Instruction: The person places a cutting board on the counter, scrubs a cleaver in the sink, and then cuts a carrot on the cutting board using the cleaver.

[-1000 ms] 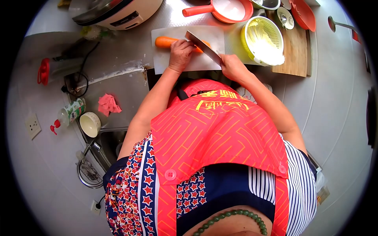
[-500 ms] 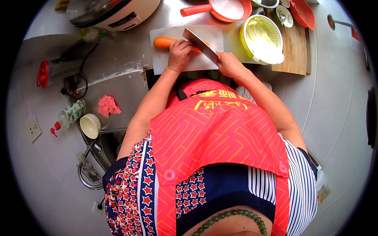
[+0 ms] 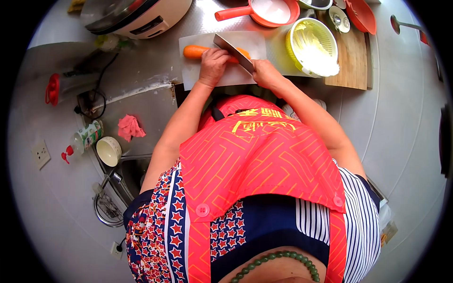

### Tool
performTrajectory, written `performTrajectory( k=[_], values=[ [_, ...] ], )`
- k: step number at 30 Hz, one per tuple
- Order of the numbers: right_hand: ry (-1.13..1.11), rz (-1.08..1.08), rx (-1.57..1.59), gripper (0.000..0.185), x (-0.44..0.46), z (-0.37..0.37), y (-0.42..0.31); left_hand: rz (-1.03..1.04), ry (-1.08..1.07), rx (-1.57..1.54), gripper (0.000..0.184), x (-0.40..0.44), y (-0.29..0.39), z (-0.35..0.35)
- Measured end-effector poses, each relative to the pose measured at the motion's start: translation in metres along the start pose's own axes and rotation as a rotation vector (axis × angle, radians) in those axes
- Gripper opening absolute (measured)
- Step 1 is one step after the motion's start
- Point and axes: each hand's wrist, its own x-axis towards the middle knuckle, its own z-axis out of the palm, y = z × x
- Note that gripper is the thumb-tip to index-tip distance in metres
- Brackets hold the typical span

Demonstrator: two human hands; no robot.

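Observation:
An orange carrot (image 3: 193,52) lies across the white cutting board (image 3: 192,75). My left hand (image 3: 213,65) presses down on the carrot with curled fingers, close to the blade. In my right hand (image 3: 268,74) is the handle of a kitchen knife (image 3: 232,51), whose wide blade slants up and to the left over the carrot. A stretch of orange shows right of the blade too; whether it is cut off from the rest I cannot tell. The blade hides part of the carrot.
Right of the board stands a white and yellow-green strainer basket (image 3: 297,52) with pale yellow pieces inside. A wooden board (image 3: 351,61) is beyond it. A red-handled pan (image 3: 271,14) and a rice cooker (image 3: 151,21) stand behind. A pink cloth (image 3: 130,128) and bowl (image 3: 108,151) lie left.
The knife and my right hand have shifted a little to the left along the carrot. My left hand has moved slightly left and stays on the carrot.

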Motion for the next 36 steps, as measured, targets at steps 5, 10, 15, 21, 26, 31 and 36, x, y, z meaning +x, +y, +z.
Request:
performTrajectory(
  k=[5, 10, 15, 21, 26, 31, 36],
  values=[
    [0.003, 0.000, 0.011, 0.021, -0.020, -0.021, -0.018, 0.004, -0.004, -0.010, 0.012, -0.001, 0.001, -0.001],
    [-0.016, -0.003, -0.030, 0.021, -0.030, -0.030, -0.018, -0.001, -0.019, -0.025, 0.013, -0.005, -0.003, 0.002],
    [-0.017, 0.016, -0.031, 0.020, -0.030, -0.029, -0.018, 0.002, -0.011, -0.021, 0.012, -0.003, -0.001, -0.001],
    [-0.064, 0.052, -0.042, 0.019, -0.026, -0.029, -0.018, 0.023, 0.012, -0.014, 0.013, -0.002, -0.001, 0.000],
    [-0.062, 0.048, -0.048, 0.021, -0.021, -0.027, -0.019, 0.016, 0.009, -0.012, 0.013, -0.004, -0.002, 0.003],
    [-0.059, 0.039, -0.042, 0.024, -0.015, -0.019, -0.015, 0.012, -0.009, -0.017, 0.012, -0.004, -0.002, 0.002],
    [-0.079, 0.052, -0.049, 0.023, -0.005, -0.013, -0.015, 0.016, -0.011, -0.007, 0.010, -0.004, -0.003, 0.003]
  ],
)
